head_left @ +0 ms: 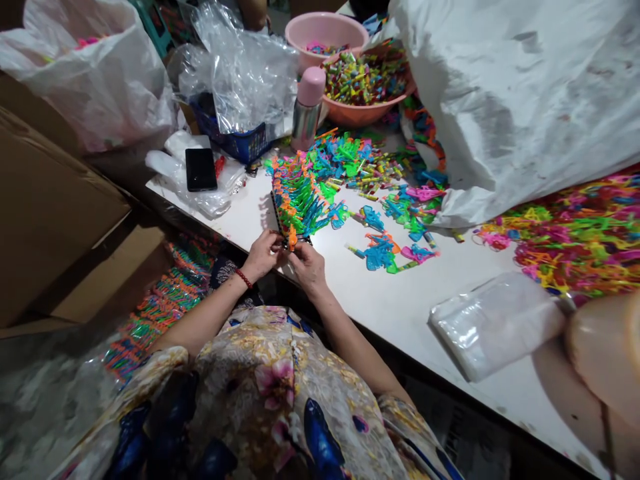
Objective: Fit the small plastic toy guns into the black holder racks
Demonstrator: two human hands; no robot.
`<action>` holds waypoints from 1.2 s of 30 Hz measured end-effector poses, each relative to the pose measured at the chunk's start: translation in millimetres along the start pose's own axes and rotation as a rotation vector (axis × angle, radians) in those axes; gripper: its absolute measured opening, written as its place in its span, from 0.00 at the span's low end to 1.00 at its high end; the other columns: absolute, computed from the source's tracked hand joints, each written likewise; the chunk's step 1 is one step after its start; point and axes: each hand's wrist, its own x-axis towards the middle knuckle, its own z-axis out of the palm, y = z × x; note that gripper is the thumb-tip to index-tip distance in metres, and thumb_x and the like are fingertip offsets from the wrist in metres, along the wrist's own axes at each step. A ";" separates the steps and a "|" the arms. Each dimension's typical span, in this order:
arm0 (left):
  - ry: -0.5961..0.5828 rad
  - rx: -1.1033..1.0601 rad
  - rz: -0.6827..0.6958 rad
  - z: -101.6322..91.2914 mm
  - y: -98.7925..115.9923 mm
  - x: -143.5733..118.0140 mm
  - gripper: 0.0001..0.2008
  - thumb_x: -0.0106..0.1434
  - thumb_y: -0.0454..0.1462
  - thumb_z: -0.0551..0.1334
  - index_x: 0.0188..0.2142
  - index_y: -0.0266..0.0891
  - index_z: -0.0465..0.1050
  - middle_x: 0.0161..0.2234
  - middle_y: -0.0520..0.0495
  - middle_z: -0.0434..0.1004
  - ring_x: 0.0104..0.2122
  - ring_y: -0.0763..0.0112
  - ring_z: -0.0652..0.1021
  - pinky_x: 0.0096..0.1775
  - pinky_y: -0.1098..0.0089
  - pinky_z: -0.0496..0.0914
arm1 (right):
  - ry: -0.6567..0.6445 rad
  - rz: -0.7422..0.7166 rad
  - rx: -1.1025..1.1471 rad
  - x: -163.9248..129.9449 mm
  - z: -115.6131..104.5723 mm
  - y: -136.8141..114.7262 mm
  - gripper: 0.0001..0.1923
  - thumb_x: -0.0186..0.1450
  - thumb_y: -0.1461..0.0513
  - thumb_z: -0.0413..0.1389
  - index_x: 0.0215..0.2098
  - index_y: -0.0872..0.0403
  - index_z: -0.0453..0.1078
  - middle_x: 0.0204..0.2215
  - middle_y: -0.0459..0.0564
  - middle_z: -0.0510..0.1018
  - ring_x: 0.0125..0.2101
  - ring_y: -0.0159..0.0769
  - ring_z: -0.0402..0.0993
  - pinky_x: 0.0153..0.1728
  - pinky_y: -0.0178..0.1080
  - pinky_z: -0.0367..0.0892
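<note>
We pinch an orange toy piece [293, 237] between both hands, left hand [261, 254] and right hand [309, 263] closed on it, beside the stacked row of toys [299, 197].

We see bright overhead light on white table [400, 300], glare on clear plastic bags [245, 67]; left cardboard side dim, corners stretched, lower edge blurred

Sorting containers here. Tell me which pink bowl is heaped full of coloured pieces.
The nearer, larger pink bowl, right of the bottle. The far bowl behind it holds only a few.
</note>
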 end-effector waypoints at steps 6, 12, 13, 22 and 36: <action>-0.006 0.019 0.038 -3.5 0.2 -2.3 0.06 0.61 0.30 0.64 0.38 0.39 0.75 0.41 0.47 0.76 0.40 0.68 0.78 0.41 0.71 0.74 | -0.051 -0.224 -0.222 0.2 11.9 6.8 0.06 0.70 0.60 0.54 0.42 0.51 0.71 0.37 0.53 0.78 0.38 0.41 0.75 0.41 0.40 0.71; -0.014 0.066 0.065 -6.1 -2.6 -2.9 0.00 0.62 0.34 0.63 0.34 0.40 0.73 0.38 0.46 0.76 0.40 0.64 0.77 0.43 0.67 0.73 | -0.084 -0.365 -0.338 -4.9 23.9 9.5 0.08 0.72 0.65 0.49 0.47 0.52 0.67 0.39 0.55 0.76 0.41 0.42 0.73 0.42 0.41 0.71; -0.013 0.072 0.069 -6.4 -3.0 -2.9 0.01 0.62 0.34 0.63 0.34 0.40 0.73 0.38 0.46 0.76 0.40 0.64 0.77 0.43 0.67 0.73 | -0.089 -0.372 -0.347 -5.1 24.5 10.0 0.08 0.72 0.65 0.49 0.47 0.52 0.67 0.39 0.55 0.76 0.41 0.43 0.73 0.43 0.41 0.71; 0.025 0.086 0.131 -10.5 -1.3 -0.1 0.07 0.64 0.39 0.61 0.40 0.41 0.76 0.40 0.45 0.78 0.41 0.63 0.79 0.43 0.66 0.74 | -0.105 -0.376 -0.315 -8.3 22.0 6.1 0.09 0.72 0.67 0.50 0.48 0.53 0.68 0.41 0.56 0.75 0.42 0.43 0.73 0.44 0.43 0.72; -0.128 0.586 0.622 -54.6 128.3 64.2 0.26 0.70 0.46 0.63 0.65 0.47 0.65 0.63 0.40 0.69 0.69 0.49 0.64 0.69 0.44 0.57 | 0.273 0.282 0.494 9.3 -44.9 25.1 0.18 0.62 0.50 0.64 0.45 0.51 0.76 0.35 0.48 0.81 0.33 0.37 0.79 0.36 0.44 0.80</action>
